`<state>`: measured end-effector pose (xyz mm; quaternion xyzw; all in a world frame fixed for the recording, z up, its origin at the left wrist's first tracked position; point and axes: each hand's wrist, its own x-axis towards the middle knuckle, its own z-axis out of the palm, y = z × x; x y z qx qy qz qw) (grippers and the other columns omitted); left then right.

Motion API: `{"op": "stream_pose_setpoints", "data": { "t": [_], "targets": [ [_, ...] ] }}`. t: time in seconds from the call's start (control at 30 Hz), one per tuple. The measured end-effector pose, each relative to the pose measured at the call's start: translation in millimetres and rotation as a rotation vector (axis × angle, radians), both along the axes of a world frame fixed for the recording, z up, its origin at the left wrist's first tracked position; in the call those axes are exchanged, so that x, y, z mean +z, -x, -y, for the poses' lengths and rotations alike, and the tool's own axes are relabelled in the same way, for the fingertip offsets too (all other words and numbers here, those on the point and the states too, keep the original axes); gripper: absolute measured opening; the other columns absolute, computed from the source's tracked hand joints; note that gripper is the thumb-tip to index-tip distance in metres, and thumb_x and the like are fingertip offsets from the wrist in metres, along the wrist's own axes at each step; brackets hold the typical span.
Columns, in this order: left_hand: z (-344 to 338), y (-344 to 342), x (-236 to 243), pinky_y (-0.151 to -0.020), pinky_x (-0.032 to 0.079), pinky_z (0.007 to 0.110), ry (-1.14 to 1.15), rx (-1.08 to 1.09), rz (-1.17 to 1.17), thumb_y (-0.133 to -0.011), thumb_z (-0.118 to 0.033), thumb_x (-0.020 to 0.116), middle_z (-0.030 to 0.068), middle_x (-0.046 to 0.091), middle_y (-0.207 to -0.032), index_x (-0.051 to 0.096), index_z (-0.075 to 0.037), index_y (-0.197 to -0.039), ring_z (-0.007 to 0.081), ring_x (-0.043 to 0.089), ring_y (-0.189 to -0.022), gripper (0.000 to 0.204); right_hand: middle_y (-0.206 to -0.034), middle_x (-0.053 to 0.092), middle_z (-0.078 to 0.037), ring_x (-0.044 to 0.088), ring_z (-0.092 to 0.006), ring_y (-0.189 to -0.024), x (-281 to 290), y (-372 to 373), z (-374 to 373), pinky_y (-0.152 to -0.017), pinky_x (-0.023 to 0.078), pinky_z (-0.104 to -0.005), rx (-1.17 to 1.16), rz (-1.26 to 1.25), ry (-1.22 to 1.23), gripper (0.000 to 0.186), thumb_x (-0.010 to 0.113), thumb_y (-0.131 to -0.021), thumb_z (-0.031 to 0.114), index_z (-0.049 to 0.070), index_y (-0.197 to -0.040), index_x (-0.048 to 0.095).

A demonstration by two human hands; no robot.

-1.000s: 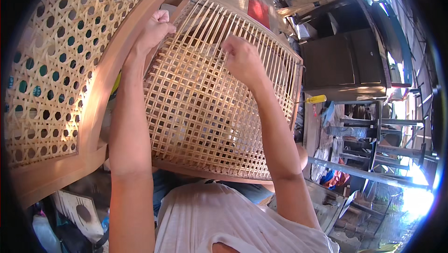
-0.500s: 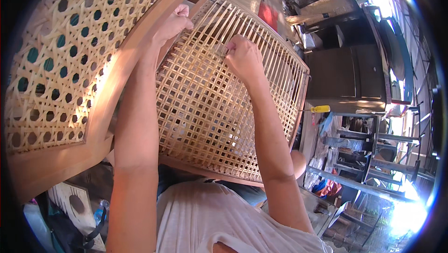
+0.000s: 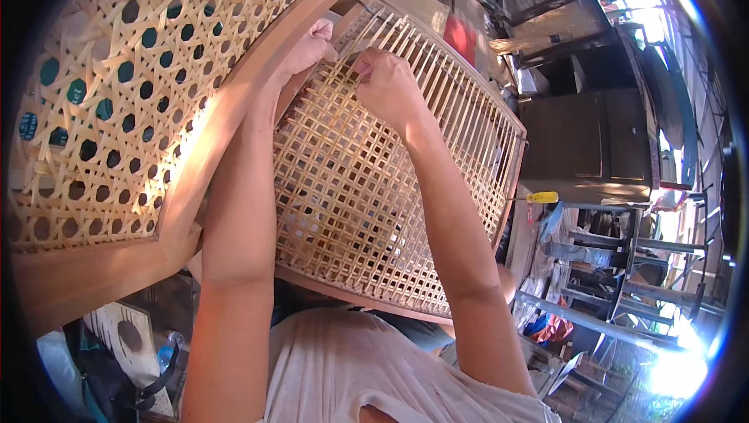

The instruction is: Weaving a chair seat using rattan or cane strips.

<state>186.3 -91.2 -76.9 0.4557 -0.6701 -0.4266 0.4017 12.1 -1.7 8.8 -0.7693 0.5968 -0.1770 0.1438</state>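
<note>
Watching remotely: right hand [image 3: 386, 84] pinches a cane strand [image 3: 367, 29] at the top of the half-woven seat panel [image 3: 367, 212] on the lap; left hand [image 3: 308, 49] fingers curl on its frame. Tugging too hard could snap or kink that strand, I reckon.

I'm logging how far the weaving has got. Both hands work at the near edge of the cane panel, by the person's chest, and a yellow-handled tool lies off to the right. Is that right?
Not quite. In the head view the left hand and right hand work at the far edge of the cane panel, where strands are still unwoven. The yellow-handled tool does lie off to the right.
</note>
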Motion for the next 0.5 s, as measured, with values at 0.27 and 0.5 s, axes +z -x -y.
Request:
{"op": "stream_pose_setpoints", "data": {
  "t": [0.27, 0.5],
  "targets": [
    [6, 1, -8, -0.054, 0.025, 0.026, 0.1, 0.034, 0.034, -0.074, -0.001, 0.068, -0.0078, 0.021, -0.062, 0.026, -0.017, -0.065, 0.0056, 0.025, -0.058, 0.046, -0.095, 0.071, -0.023, 0.067, -0.0404, -0.091, -7, -11, -7, -0.086, 0.053, -0.0431, -0.145, -0.049, 0.107, 0.028, 0.067, -0.069, 0.01, -0.004, -0.093, 0.07],
    [-9, -1, 22, -0.056, 0.031, 0.026, 0.028, -0.013, -0.011, -0.071, 0.002, 0.066, -0.0074, 0.021, -0.062, 0.025, -0.016, -0.064, 0.0066, 0.024, -0.058, 0.045, -0.095, 0.071, -0.021, 0.068, -0.0381, -0.094, -5, -17, -7, -0.087, 0.053, -0.0427, -0.197, -0.156, -0.012, 0.026, 0.071, -0.071, 0.016, -0.001, -0.091, 0.069]
  ]
}}
